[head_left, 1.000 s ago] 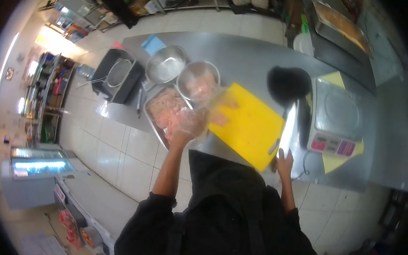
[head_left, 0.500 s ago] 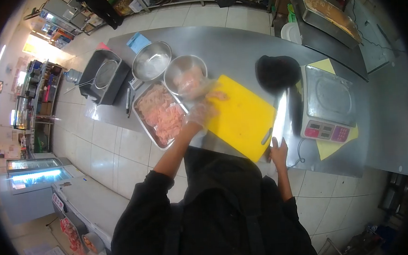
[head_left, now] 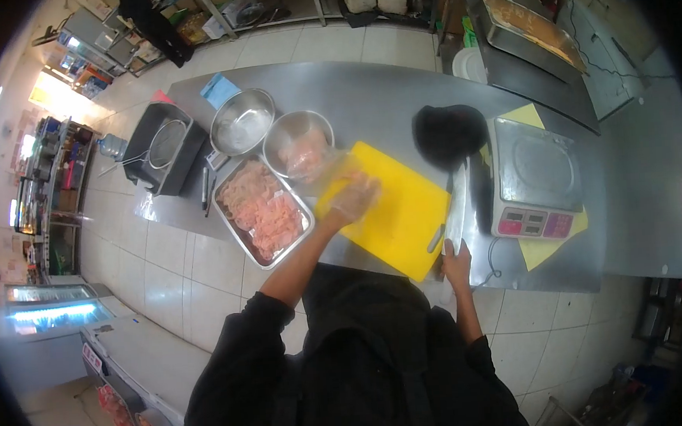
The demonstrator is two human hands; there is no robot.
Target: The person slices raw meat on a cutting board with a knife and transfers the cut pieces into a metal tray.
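Observation:
My left hand [head_left: 356, 199], in a clear plastic glove, is over the left part of the yellow cutting board [head_left: 403, 213], with its fingers on a piece of pale pink meat [head_left: 365, 182]. My right hand [head_left: 456, 262] grips the handle of a large knife [head_left: 458, 206], whose blade points away from me along the board's right edge. A metal tray [head_left: 308, 229] of sliced meat [head_left: 263, 210] lies left of the board. Behind the tray, a steel bowl [head_left: 275, 125] holds larger meat pieces and a plastic bag.
A second steel bowl [head_left: 242, 124] and a grey bin [head_left: 139, 174] with a strainer [head_left: 167, 144] stand at the left. At the right are a black object [head_left: 449, 134] and a scale [head_left: 537, 166]. A person [head_left: 154, 25] stands at the far left.
My left hand has moved from over the tray of meat rightward onto the board. My right hand still holds the knife beside the board. The whole view has shifted slightly.

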